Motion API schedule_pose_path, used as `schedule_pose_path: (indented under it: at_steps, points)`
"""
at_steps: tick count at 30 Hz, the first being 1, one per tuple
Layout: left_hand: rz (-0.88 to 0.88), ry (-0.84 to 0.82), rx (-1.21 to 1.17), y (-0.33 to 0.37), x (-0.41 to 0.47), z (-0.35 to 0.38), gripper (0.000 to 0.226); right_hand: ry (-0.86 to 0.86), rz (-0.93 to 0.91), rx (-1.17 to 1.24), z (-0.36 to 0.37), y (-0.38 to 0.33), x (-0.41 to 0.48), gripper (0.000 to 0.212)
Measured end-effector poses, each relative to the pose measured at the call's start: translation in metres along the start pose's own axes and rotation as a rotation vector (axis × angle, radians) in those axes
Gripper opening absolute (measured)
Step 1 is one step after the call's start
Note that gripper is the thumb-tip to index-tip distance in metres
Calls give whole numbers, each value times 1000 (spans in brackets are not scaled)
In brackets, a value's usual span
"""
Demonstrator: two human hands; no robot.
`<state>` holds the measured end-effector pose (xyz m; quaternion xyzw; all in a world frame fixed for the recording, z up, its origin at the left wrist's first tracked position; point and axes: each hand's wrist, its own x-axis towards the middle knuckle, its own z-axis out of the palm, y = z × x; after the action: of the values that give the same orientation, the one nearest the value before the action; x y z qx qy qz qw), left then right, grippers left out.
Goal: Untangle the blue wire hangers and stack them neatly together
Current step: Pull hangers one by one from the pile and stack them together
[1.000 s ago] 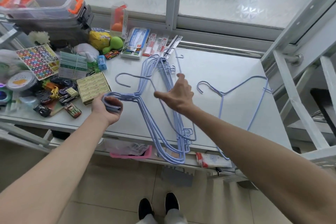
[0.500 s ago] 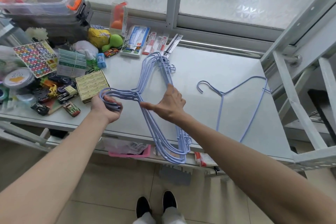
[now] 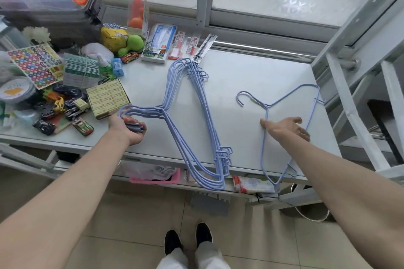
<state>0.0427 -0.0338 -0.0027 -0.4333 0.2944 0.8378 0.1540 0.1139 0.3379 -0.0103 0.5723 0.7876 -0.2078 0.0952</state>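
Observation:
A stack of several blue wire hangers (image 3: pixel 197 113) lies on the white table (image 3: pixel 236 76), hooks pointing left and lower ends hanging past the front edge. My left hand (image 3: pixel 127 125) is closed around the bunched hooks of that stack. A single blue hanger (image 3: pixel 290 99) lies apart to the right, its hook toward the stack. My right hand (image 3: pixel 284 128) hovers over that hanger with fingers spread, the thumb at its wire arm; no closed grasp shows.
Toy cars (image 3: pixel 63 113), a yellow box (image 3: pixel 108 97), sticker sheets (image 3: pixel 36 64), plastic bins (image 3: pixel 46 0) and small packets (image 3: pixel 161 42) crowd the table's left and back. A white metal frame (image 3: pixel 354 85) stands at the right. A window runs along the back.
My right hand left the stack and moved right to the single hanger. The stacked hangers now lie flatter and closer together. My left hand stays on the hooks.

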Motion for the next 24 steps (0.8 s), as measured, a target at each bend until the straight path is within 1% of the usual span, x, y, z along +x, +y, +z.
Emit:
schedule_pose_path:
  at_steps: [2, 5, 8, 11, 13, 16, 19, 22, 24]
  points:
    - [6, 5, -7, 0, 2, -1, 68, 43, -5, 12, -1, 1, 1, 109]
    - [-3, 22, -15, 0, 3, -2, 63, 90, -37, 53, -2, 0, 1, 98]
    - [-1, 26, -12, 0, 1, -1, 60, 113, -57, 97, -7, -1, -1, 99]
    - [17, 26, 9, -1, -1, 0, 67, 108, -99, 195, -10, -9, -8, 104]
    - [21, 32, 24, -1, -2, 0, 68, 85, -185, 220, -11, -19, -18, 110]
    - [18, 35, 26, 0, -2, 1, 62, 25, -408, 211, -9, -38, -39, 121]
    - [17, 29, 32, 0, -1, -1, 52, -15, -607, 252, -1, -58, -71, 118]
    - [40, 27, 70, -3, -2, -2, 42, -93, -741, 266, 16, -73, -110, 110]
    - [60, 16, 89, -5, -1, -4, 41, -154, -808, 210, 32, -76, -135, 105]
